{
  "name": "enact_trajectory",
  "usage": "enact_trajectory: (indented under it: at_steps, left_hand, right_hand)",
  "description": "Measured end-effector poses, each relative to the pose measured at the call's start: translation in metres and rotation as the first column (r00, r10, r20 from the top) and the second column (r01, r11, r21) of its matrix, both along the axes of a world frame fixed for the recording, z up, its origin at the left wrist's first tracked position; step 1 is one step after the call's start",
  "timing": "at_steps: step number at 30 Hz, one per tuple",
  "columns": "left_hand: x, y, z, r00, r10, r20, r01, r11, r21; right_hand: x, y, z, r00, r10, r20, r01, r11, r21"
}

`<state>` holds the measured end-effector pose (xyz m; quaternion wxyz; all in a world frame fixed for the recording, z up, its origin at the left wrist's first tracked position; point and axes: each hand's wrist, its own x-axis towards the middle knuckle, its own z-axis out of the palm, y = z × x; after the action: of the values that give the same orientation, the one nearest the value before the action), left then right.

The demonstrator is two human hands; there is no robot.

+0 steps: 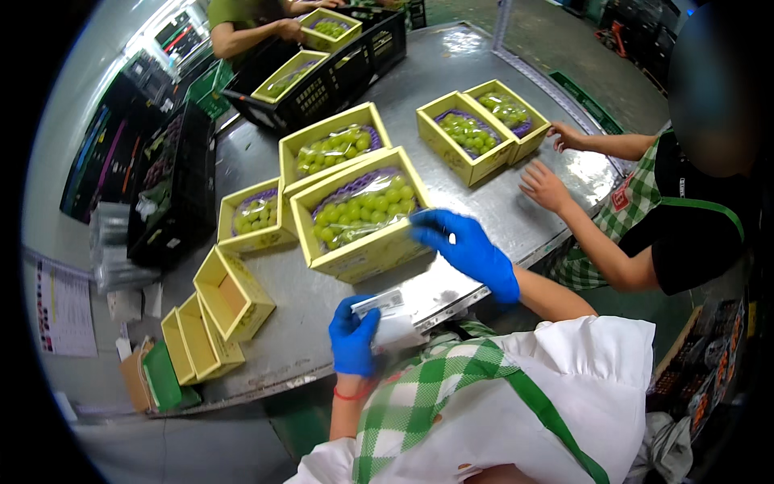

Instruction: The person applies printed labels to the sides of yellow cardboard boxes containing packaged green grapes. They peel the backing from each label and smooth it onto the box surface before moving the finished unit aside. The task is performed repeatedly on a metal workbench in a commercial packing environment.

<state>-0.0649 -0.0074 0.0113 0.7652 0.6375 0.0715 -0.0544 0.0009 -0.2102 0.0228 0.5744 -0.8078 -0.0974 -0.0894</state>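
Observation:
My left hand (pixel 355 333), in a blue glove, holds a strip of white printed labels (pixel 387 308) between thumb and fingers at the table's near edge. My right hand (pixel 462 248), also blue-gloved, has its fingers at the near right corner of a yellow box (pixel 354 260); whether they press on it is not plain. Inside lie green grapes (pixel 366 212) in clear wrap and purple foam net. Directly behind stands a second yellow box of grapes (pixel 332 142). A smaller box of grapes (pixel 254 216) is to the left.
Several empty yellow boxes (pixel 233 293) stand at the left of the metal table (pixel 290 314). A co-worker's hands (pixel 547 181) are beside two grape boxes (pixel 468 136) at right. Another person handles a box in a black crate (pixel 320 91) at the back. A dark crate (pixel 175 181) stands left.

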Motion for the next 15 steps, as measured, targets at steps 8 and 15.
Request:
enact_trajectory:
  at_steps: [8, 15]
  left_hand:
    - [0.002, -0.002, -0.018, 0.993, 0.086, -0.082, -0.081, 0.995, 0.058]
    - [0.003, -0.025, 0.008, 1.0, -0.027, 0.009, 0.025, 0.989, 0.146]
  right_hand:
    - [0.16, -0.124, -0.125, 0.888, -0.389, 0.246, 0.455, 0.655, -0.603]
    - [0.207, -0.124, -0.17, 0.811, -0.569, 0.136, 0.491, 0.535, -0.688]
